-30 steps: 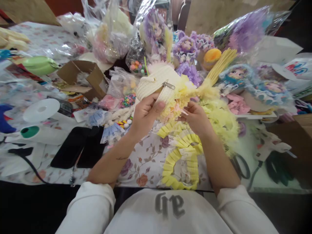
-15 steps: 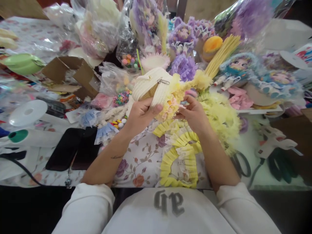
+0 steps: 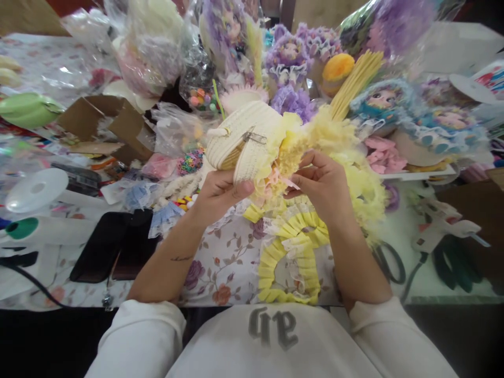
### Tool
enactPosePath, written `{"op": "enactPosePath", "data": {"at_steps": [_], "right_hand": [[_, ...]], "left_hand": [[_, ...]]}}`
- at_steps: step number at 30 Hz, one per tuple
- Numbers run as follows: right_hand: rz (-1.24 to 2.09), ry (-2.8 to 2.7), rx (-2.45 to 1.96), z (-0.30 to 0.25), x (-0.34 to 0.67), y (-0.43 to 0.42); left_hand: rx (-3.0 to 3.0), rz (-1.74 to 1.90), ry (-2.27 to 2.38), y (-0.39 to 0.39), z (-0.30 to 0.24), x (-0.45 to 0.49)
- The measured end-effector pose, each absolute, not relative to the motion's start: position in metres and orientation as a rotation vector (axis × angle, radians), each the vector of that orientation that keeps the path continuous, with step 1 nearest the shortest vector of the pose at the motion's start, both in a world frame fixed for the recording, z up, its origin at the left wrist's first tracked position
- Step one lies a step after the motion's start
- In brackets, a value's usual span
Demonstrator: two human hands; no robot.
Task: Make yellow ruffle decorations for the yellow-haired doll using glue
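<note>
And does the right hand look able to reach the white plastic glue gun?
Probably yes: the white plastic glue gun lies uncovered, and the right hand is the nearer one, though it seems to pinch a thin peach ribbon it would likely need to release.

Lit softly and moderately, with white glints on the plastic bags [image 3: 151, 55] and deep shadow below the tabletop [image 3: 232, 262]. Smeared and stretched toward both side edges; slightly soft even at centre.

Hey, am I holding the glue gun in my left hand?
No, the glue gun lies off to the right, while the left hand grips the cream woven bag.
</note>
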State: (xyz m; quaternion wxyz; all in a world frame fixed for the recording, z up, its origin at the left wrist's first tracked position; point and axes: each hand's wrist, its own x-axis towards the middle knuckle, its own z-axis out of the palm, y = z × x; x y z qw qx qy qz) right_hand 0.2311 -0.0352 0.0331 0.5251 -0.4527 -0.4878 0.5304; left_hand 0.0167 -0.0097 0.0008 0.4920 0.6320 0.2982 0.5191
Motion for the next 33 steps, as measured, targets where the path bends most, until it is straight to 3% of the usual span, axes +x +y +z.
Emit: {"op": "enactPosePath", "data": {"at_steps": [33], "right_hand": [[1.266, -1.109, -1.160, 0.030, 0.237, -0.036]], "left_hand": [[1.716, 1.180, 0.506, -0.020, 0.014, 0.033]]}}
